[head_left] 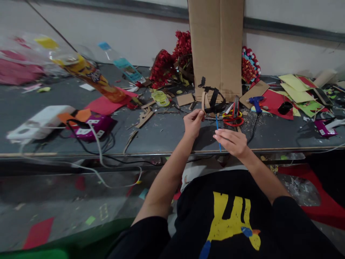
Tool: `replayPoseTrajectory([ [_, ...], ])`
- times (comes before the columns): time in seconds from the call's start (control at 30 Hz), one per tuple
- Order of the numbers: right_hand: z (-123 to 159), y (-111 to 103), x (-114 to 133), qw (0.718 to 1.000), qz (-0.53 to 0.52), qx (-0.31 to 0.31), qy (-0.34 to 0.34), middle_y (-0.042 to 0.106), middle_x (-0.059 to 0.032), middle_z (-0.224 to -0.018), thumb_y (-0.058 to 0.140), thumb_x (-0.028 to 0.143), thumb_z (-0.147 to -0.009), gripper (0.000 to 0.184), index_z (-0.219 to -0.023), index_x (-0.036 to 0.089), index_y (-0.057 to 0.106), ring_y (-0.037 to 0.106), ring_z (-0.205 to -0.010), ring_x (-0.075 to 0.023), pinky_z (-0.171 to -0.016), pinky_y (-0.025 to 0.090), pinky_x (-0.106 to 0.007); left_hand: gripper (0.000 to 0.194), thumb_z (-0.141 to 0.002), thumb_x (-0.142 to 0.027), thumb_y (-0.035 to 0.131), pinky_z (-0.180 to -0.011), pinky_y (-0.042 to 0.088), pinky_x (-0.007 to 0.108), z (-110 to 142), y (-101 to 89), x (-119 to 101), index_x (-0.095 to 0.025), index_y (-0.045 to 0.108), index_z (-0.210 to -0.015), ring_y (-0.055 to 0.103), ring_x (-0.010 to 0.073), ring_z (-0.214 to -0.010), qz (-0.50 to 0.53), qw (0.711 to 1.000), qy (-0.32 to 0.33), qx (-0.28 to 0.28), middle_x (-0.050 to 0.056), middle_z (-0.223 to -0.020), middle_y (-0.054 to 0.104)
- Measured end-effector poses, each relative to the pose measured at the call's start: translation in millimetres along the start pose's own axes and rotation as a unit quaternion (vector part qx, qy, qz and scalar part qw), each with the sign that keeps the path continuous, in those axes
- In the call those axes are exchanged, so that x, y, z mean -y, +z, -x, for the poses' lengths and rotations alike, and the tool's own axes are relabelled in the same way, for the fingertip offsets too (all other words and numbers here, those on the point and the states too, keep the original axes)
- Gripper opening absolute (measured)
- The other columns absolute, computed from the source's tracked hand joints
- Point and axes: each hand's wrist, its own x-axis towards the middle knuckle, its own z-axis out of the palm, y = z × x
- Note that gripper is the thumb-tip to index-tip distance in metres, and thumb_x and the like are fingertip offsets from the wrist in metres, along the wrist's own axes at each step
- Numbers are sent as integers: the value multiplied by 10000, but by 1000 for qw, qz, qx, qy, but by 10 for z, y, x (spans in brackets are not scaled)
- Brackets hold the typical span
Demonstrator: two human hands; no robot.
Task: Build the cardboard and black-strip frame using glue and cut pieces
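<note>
My left hand [193, 122] pinches the bare brown edge of a small cardboard strip frame [215, 99]. Curved bands make up this frame, most of them black and one still brown. In my right hand [231, 140] is a slim blue paintbrush [217, 123], held between thumb and fingers. Its upper end reaches the underside of the black bands; whether it touches them I cannot tell. Just right of the frame lie red-and-yellow handled scissors [233, 117]. A small dark cup [285, 107] stands on red paper farther right.
A tall cardboard sheet [217, 43] leans on the wall. A blue glue gun [255, 102], a yellow-green jar [161, 98], an orange drink bottle [94, 77] and a blue-labelled bottle [129, 70] are on the table. A white power strip [37, 122] trails cables over the front edge.
</note>
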Motion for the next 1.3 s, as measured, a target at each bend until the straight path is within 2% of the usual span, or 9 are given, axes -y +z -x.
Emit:
replayPoseTrajectory([
  [0.13,-10,22,13,995,-34,-68,68,732,-44,-965,643,83,-803,259,-1041,178,613,691,-946,-124,-819,597,-231,449,-664,-575,706,-473,328,216,-16,-10,52,-157,592,-547,406,70,-467,20,1000,-10,-5,-24,-498,483],
  [0.33,-32,17,-21,977,-46,-125,166,737,-3,-896,597,140,-853,139,-963,224,604,714,-814,-114,-716,607,-237,421,-678,-550,712,-476,333,208,-19,-26,105,-161,604,-556,413,67,-468,45,999,-25,6,-28,-492,490],
  [0.47,31,16,-171,949,-64,-181,248,719,5,-874,573,157,-871,99,-942,225,585,709,-835,-122,-739,605,-268,425,-660,-553,723,-471,335,206,-26,-35,116,-162,597,-552,411,65,-463,57,997,-46,6,-29,-486,491],
  [0.63,99,-50,-444,927,5,-231,295,680,0,-828,549,231,-898,28,-900,205,560,706,-772,-114,-681,602,-238,443,-627,-588,727,-472,341,204,-34,-32,121,-167,598,-575,421,66,-473,72,996,-57,-13,-28,-516,504],
  [0.77,103,-129,-539,927,29,-247,280,681,-1,-827,556,232,-895,27,-904,209,566,707,-780,-121,-698,601,-248,447,-632,-584,726,-471,324,202,-34,-35,114,-165,587,-561,410,62,-467,67,996,-56,-18,-34,-499,492],
  [0.93,29,-118,-365,975,56,-151,155,730,-6,-878,579,134,-865,129,-954,225,597,709,-834,-124,-752,592,-252,454,-658,-581,709,-485,335,210,-26,-26,84,-162,576,-548,410,66,-471,47,998,-31,-7,-32,-492,483],
  [1.0,-16,-83,-251,983,52,-127,121,738,-12,-884,580,111,-858,160,-971,223,602,711,-828,-118,-733,594,-236,461,-659,-590,703,-480,334,214,-27,-23,80,-163,571,-545,406,67,-463,41,999,-26,-7,-32,-487,479],
  [1.17,-106,-27,-71,988,21,-110,111,743,2,-883,544,127,-878,162,-981,237,602,715,-812,-111,-696,602,-226,445,-688,-568,694,-478,335,213,-33,-36,112,-168,568,-540,410,68,-462,38,999,-18,-1,-32,-489,482],
  [1.3,-102,-58,-155,982,27,-141,126,740,4,-865,570,132,-866,147,-967,235,597,714,-799,-114,-696,600,-226,437,-691,-571,690,-477,338,209,-35,-52,135,-171,584,-552,416,68,-463,47,999,-25,-3,-31,-490,488],
])
